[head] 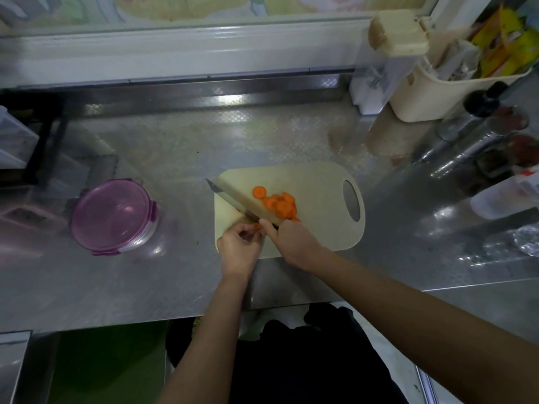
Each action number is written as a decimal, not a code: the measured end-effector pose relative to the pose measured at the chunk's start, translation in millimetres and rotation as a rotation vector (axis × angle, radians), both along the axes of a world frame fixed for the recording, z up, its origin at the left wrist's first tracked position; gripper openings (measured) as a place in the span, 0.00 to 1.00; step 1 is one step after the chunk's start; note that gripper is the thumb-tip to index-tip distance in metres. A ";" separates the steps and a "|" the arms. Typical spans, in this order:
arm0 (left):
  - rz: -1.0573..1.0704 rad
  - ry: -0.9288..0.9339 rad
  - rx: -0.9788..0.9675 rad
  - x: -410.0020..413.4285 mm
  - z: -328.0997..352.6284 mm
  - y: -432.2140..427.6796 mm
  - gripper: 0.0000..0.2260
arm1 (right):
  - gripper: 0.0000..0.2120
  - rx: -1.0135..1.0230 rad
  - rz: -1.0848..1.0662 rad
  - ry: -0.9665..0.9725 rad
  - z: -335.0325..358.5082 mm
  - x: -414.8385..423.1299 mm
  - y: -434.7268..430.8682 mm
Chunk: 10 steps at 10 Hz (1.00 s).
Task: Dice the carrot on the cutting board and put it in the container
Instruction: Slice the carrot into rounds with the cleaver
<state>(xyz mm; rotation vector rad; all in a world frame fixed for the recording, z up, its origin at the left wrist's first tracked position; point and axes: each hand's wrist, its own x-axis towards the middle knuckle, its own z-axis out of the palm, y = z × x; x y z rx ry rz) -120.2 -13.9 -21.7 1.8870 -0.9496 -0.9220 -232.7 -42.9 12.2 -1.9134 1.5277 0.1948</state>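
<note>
- My right hand (pixel 293 242) is clenched round the handle of the knife (pixel 233 199), with the blade angled toward 10 o'clock across the cutting board (pixel 318 182). My left hand (pixel 239 247) pinches the last carrot stub (pixel 257 227) just beside the blade's heel, near the board's 7 o'clock corner.
- With so little stub left, I judge the fingertips should tuck back and the knuckles guide the flat of the blade. The cut should be a short press rather than a chop.
- The carrot slices (pixel 280 204) lie heaped near the board's centre, at 1 o'clock from my hands, with one coin apart at 10 o'clock of the heap. They are rounds, not dice, so I reckon they need stacking and cross-cutting after this.
- The rounds look firm and smooth-faced, and likely to roll. The board is pale and matt, with an oval handle hole at its 3 o'clock end.
- The container (pixel 145 233) sits at 9 o'clock of the board, well apart from it. It has a clear round wall and a purple-tinted lid (pixel 110 214) on top, so it needs opening before loading.
- The counter (pixel 175 141) is glossy embossed steel, and the board could slide on it.
</note>
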 end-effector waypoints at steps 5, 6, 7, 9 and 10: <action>-0.053 -0.055 -0.052 -1.8 -2.8 4.7 0.13 | 0.22 0.062 -0.248 -0.349 6.3 -18.9 -16.0; -0.044 -0.057 -0.034 -1.8 -5.6 4.4 0.11 | 0.21 0.038 -0.285 -0.274 13.4 -19.9 -16.9; -0.043 -0.031 -0.052 -1.2 -6.1 6.2 0.07 | 0.20 0.043 -0.236 -0.275 22.3 -20.2 -10.1; -0.050 0.006 -0.075 -1.0 -4.2 8.3 0.12 | 0.19 0.053 -0.202 -0.264 23.1 -20.3 2.0; -0.046 0.021 -0.068 -1.4 -2.9 7.9 0.13 | 0.21 0.104 -0.193 -0.239 23.1 -24.2 3.2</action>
